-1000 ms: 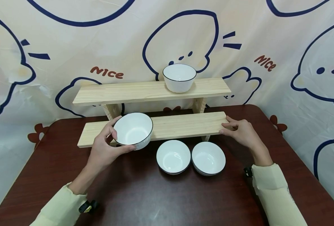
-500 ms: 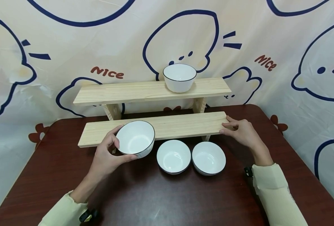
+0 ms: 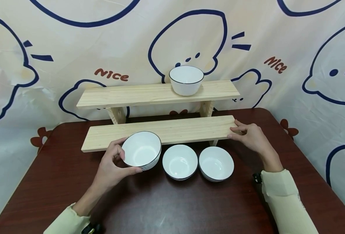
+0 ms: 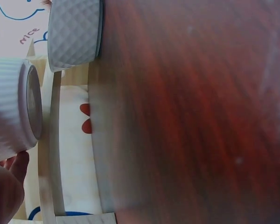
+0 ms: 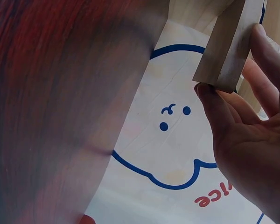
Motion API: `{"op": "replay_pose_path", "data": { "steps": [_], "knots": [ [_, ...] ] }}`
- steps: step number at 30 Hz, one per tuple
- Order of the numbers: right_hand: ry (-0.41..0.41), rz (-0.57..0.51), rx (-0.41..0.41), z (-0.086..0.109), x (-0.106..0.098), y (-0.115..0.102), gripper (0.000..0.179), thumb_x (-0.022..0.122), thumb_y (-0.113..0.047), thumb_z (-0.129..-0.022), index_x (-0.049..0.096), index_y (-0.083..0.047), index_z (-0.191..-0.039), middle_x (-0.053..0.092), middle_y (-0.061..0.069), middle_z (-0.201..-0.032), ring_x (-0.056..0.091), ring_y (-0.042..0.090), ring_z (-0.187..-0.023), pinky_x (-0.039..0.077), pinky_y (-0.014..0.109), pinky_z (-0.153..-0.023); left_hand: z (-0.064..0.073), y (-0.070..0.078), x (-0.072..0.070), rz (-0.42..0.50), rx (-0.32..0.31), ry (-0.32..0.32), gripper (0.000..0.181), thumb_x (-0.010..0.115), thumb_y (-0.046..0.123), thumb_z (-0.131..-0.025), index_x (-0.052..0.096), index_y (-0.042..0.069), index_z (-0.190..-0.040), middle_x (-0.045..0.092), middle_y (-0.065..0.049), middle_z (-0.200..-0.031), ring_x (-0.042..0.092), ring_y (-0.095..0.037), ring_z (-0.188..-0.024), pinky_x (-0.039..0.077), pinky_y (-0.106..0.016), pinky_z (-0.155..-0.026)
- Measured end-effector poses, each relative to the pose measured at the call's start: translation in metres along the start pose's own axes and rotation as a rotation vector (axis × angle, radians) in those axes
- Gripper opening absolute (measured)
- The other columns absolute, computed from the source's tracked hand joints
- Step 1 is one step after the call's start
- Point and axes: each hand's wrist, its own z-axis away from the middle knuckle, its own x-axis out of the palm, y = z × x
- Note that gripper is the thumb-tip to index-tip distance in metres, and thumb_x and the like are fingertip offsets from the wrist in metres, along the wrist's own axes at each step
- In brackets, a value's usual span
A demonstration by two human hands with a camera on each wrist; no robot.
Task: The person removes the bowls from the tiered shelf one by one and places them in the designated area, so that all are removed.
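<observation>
A white bowl with a dark rim (image 3: 141, 149) is held by my left hand (image 3: 111, 169), thumb on its near side and fingers at its left. In the left wrist view that bowl's ribbed wall (image 4: 7, 107) and its base show, raised off the table. My right hand (image 3: 251, 138) pinches the right end of the lower board of a two-tier wooden shelf (image 3: 190, 128). The right wrist view shows the thumb and fingers against the board's end (image 5: 224, 56). Two more white bowls stand side by side on the table, a middle one (image 3: 180, 162) and a right one (image 3: 216, 163).
Another white bowl (image 3: 186, 81) stands on the shelf's upper board (image 3: 125, 95), right of its middle. The dark red-brown table (image 3: 172, 204) extends toward me. A cartoon-printed cloth (image 3: 117, 42) hangs behind the shelf and along both sides.
My left hand has brought its bowl down and toward me, slightly right, from in front of the lower board to beside the middle bowl. The right hand stays on the board's end.
</observation>
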Motion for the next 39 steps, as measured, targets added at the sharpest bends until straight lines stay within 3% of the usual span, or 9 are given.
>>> {"op": "replay_pose_path", "data": {
  "steps": [13,25,31,39],
  "knots": [
    [-0.001,0.002,-0.008,0.000,0.000,0.001,0.046,0.080,-0.022,-0.091,0.066,0.007,-0.124,0.040,0.026,-0.151,0.041,0.045,-0.137,0.047,0.057,-0.099,0.010,-0.009,0.002,0.004,-0.014,-0.021,0.062,0.097,-0.007,-0.054,0.042,0.003,-0.080,0.042,-0.009,-0.135,0.056,-0.014,-0.115,0.048,-0.014,-0.088],
    [-0.006,0.005,0.002,0.000,0.000,0.000,0.046,0.079,-0.022,-0.091,0.066,0.008,-0.124,0.040,0.026,-0.151,0.039,0.046,-0.139,0.046,0.057,-0.101,0.012,-0.015,-0.005,-0.099,0.008,-0.056,0.062,0.100,0.004,-0.055,0.042,0.008,-0.077,0.046,-0.008,-0.131,0.053,-0.025,-0.116,0.046,-0.012,-0.087],
    [-0.007,0.003,0.009,0.000,0.001,0.001,0.046,0.079,-0.022,-0.092,0.066,0.007,-0.125,0.040,0.025,-0.152,0.038,0.046,-0.139,0.045,0.058,-0.103,0.010,-0.017,-0.008,-0.130,0.007,-0.101,0.062,0.102,0.013,-0.055,0.043,0.010,-0.075,0.047,-0.006,-0.134,0.048,-0.026,-0.123,0.041,-0.015,-0.090],
    [-0.008,0.005,0.007,-0.001,0.000,0.001,0.047,0.079,-0.023,-0.091,0.066,0.006,-0.125,0.040,0.024,-0.152,0.040,0.045,-0.138,0.047,0.056,-0.101,0.007,-0.020,-0.010,-0.147,0.040,-0.180,0.062,0.103,0.023,-0.053,0.044,0.014,-0.071,0.050,-0.005,-0.133,0.050,-0.027,-0.121,0.046,-0.018,-0.087]
  ]
}}
